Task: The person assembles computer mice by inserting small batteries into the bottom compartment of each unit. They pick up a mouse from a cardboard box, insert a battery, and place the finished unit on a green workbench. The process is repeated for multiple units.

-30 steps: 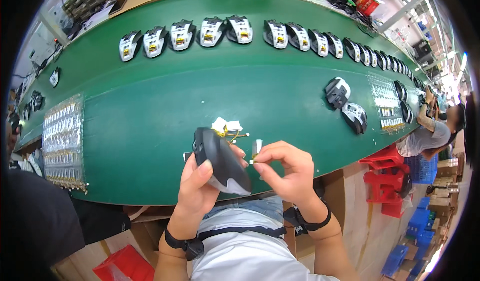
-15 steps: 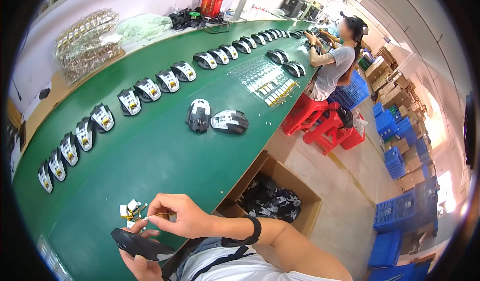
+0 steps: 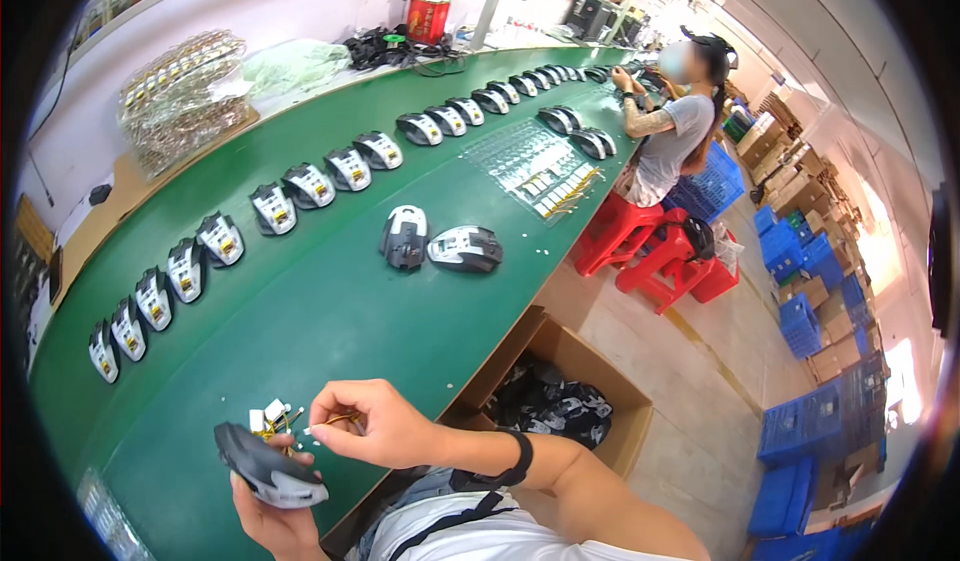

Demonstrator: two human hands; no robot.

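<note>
At the lower left of the frame a dark mouse shell (image 3: 268, 466) is clamped in the left hand (image 3: 275, 516), its long axis running left to right; just above-right, a thin yellow wire (image 3: 338, 421) is pinched by the right hand (image 3: 385, 426); a red canister (image 3: 427, 16) is seen at the tabletop (image 3: 330, 311) top edge, a brown carton (image 3: 590, 381) below it
</note>
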